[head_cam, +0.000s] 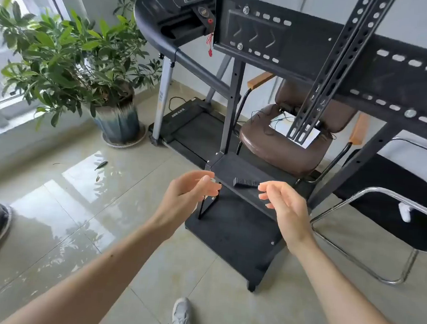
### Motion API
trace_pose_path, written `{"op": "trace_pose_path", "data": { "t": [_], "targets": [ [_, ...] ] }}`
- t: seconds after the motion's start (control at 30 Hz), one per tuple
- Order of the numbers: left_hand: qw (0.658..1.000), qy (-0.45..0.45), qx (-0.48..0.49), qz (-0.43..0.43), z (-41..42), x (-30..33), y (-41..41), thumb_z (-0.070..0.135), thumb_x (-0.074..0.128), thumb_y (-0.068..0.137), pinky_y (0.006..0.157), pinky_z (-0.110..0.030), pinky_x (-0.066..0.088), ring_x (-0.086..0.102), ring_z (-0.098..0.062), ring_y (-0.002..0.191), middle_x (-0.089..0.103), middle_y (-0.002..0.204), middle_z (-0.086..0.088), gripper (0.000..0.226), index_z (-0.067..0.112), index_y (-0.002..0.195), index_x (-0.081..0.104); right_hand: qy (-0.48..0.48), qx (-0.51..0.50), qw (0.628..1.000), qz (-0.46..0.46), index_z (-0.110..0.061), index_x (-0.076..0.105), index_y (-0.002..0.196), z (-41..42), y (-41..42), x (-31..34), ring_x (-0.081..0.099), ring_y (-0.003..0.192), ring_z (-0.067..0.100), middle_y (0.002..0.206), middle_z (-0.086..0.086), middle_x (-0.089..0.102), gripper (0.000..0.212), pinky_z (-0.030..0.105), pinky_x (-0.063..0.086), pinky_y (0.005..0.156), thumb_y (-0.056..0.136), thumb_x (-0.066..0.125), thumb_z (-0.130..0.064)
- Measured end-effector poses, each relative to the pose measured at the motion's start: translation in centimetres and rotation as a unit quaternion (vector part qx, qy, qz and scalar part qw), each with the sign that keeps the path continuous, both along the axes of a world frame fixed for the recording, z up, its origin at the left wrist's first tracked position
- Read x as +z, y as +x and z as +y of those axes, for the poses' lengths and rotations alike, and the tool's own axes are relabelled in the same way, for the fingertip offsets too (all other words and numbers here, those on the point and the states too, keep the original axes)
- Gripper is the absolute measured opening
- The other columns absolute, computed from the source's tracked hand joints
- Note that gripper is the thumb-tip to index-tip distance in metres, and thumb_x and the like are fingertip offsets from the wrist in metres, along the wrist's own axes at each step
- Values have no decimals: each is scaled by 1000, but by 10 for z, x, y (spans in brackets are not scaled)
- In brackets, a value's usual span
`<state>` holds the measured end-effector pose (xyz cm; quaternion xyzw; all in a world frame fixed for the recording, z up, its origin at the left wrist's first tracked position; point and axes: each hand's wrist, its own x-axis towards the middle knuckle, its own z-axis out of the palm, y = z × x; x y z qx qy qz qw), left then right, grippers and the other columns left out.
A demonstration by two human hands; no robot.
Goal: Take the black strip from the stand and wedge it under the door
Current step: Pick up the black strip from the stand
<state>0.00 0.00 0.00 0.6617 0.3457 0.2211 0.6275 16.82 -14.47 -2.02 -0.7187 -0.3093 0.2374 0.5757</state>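
Observation:
A short black strip lies flat on the low shelf of the black metal stand. My right hand hovers just right of the strip, fingers apart, fingertips close to its right end and holding nothing. My left hand is raised to the left of the shelf's front corner, fingers loosely curled and apart, empty. No door is in view.
The stand's perforated bracket hangs overhead. Behind it are a brown chair and a treadmill. A potted plant stands at left, a chrome-framed black chair at right. My shoe is on the tiled floor.

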Motion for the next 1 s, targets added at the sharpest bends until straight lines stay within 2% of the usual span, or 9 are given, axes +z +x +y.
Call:
{"op": "trace_pose_path", "data": {
  "t": [0.17,0.27,0.43,0.5,0.63,0.8,0.93,1.0],
  "targets": [
    [1000,-8,-19,11,39,-19,37,32,49,96,92,-39,54,72,-13,93,78,96,1,22,21,107,66,-35,-12,999,16,-29,69,93,33,40,-14,67,97,10,101,-9,71,24,29,50,86,86,54,-45],
    [999,-17,-34,23,64,-34,62,32,51,94,92,-37,53,72,-9,92,77,97,3,22,22,108,65,-56,-15,998,18,-31,69,94,53,70,-29,65,103,13,101,-10,71,20,31,50,90,87,58,-46],
    [997,-27,-52,55,97,-63,98,37,58,89,88,-28,52,70,-7,95,75,104,4,23,29,110,65,-88,-34,995,36,-31,69,97,80,103,-60,63,98,3,101,-12,70,10,22,47,87,89,64,-34],
    [995,-26,-64,75,107,-78,112,40,60,88,88,-27,50,68,-8,99,73,109,7,25,35,112,62,-107,-32,993,40,-31,67,99,90,116,-73,62,94,-2,103,-12,69,11,18,45,83,88,65,-33],
    [992,-25,-55,110,124,-109,142,37,64,83,86,-27,50,66,-9,100,69,114,10,35,31,118,59,-146,-15,989,24,-29,65,105,110,151,-103,59,86,-9,106,-12,66,20,13,43,74,86,67,-32],
    [989,-33,-18,144,138,-155,179,28,71,80,88,-33,54,65,-12,105,66,117,5,42,22,120,59,-207,8,978,-26,-26,62,113,137,204,-152,61,94,7,111,-6,63,37,12,42,72,78,76,-26],
    [985,-47,-3,167,140,-192,206,32,75,75,74,-21,51,63,-13,107,63,120,7,49,24,120,58,-248,37,966,-69,-22,61,118,149,232,-192,57,101,15,112,-1,59,47,28,46,84,75,80,-25],
    [982,-68,11,176,141,-214,219,35,76,74,72,-20,48,62,-13,108,61,122,6,53,24,122,57,-283,66,953,-85,-20,60,120,155,245,-216,55,105,18,113,-1,58,48,29,43,87,76,79,-26]
  ]
}}
